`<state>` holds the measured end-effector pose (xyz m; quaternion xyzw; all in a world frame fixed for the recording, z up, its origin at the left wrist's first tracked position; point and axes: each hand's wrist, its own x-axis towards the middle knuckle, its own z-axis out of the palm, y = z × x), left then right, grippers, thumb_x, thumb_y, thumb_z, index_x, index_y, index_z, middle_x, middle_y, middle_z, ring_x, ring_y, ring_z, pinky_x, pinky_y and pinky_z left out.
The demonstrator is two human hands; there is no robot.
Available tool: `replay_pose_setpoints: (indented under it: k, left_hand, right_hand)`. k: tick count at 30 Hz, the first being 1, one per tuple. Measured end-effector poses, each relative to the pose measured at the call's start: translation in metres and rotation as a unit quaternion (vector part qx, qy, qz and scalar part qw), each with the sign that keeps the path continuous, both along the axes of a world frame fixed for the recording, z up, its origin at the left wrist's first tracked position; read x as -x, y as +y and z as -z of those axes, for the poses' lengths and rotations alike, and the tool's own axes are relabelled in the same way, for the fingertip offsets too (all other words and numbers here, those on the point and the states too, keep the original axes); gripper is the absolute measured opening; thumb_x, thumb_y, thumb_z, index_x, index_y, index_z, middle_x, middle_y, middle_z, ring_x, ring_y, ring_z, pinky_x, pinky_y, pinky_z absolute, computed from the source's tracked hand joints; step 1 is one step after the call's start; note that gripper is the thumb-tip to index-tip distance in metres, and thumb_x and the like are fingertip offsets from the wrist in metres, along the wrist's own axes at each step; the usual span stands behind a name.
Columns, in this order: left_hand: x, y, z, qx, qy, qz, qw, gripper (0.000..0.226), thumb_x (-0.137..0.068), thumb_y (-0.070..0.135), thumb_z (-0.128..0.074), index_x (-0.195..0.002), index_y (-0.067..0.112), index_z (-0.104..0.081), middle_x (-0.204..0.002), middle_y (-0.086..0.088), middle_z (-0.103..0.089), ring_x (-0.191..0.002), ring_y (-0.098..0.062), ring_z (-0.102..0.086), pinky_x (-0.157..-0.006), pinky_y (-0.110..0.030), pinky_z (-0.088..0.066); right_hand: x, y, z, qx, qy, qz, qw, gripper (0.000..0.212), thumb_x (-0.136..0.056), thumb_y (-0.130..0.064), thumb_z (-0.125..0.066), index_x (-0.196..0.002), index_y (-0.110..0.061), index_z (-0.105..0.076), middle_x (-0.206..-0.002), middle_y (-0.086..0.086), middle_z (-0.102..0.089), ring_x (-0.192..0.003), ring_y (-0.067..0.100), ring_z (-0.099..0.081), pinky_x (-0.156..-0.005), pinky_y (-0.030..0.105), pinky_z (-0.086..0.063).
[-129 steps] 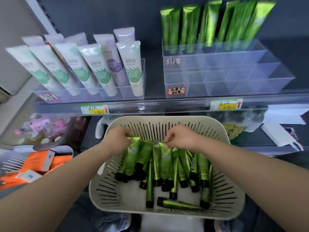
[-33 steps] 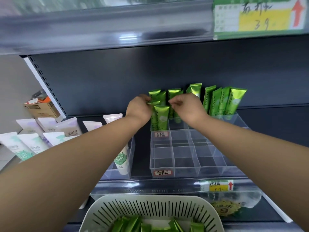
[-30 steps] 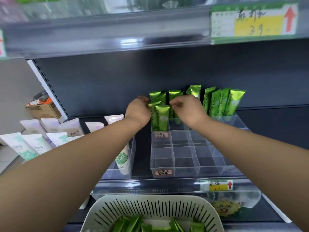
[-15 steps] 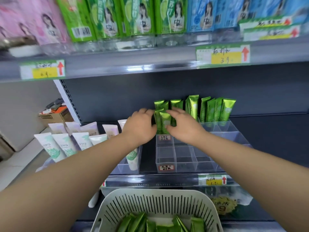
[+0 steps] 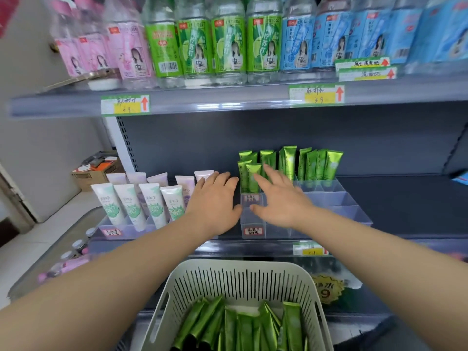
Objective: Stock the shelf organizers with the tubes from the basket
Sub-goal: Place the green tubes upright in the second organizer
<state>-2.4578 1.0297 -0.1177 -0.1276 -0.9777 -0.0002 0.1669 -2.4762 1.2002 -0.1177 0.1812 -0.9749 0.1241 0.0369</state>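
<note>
A clear divided shelf organizer (image 5: 329, 201) stands on the middle shelf. Several green tubes stand upright along its back row (image 5: 310, 164), and two more green tubes (image 5: 249, 177) stand in its second row at the left. My left hand (image 5: 215, 198) hovers just left of the organizer, fingers spread, holding nothing. My right hand (image 5: 277, 196) is over the organizer's left cells, fingers extended beside the two front tubes, holding nothing. Below, a white slotted basket (image 5: 235, 277) holds several green tubes (image 5: 243, 325) lying flat.
White and lilac tubes (image 5: 141, 201) stand in another clear organizer at the left. Bottles with pink, green and blue labels (image 5: 228, 44) line the upper shelf above price tags (image 5: 316, 95). A cardboard box (image 5: 96, 171) sits far left. The organizer's front and right cells hold nothing.
Both hands have let go of the two green tubes now standing in the second row and have drawn back toward me with fingers spread. The camera has tilted up.
</note>
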Motion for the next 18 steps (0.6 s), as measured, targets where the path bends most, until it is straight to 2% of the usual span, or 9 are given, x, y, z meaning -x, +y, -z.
replay_pose_setpoints:
  k: [11, 18]
  left_hand:
    - [-0.068, -0.017, 0.04, -0.037, -0.041, -0.017, 0.998, 0.067, -0.086, 0.041, -0.053, -0.143, 0.014, -0.029, -0.147, -0.005, -0.034, -0.134, -0.024, -0.032, -0.109, -0.039, -0.03]
    - [-0.085, -0.023, 0.086, -0.045, -0.105, -0.022, 0.993, 0.065, -0.088, 0.037, -0.052, -0.144, 0.013, -0.028, -0.147, -0.005, -0.034, -0.134, -0.023, -0.033, -0.109, -0.037, -0.032]
  right_hand:
    - [-0.061, -0.012, 0.052, 0.017, -0.048, -0.001, 0.999, 0.083, -0.087, -0.052, -0.05, -0.15, -0.03, 0.0, -0.158, -0.004, 0.011, -0.145, 0.021, 0.005, -0.115, 0.044, -0.013]
    - [-0.083, -0.017, 0.096, 0.036, -0.095, -0.011, 0.995, 0.082, -0.086, -0.047, -0.054, -0.15, -0.024, -0.008, -0.155, 0.0, -0.007, -0.142, 0.025, -0.015, -0.114, 0.041, -0.024]
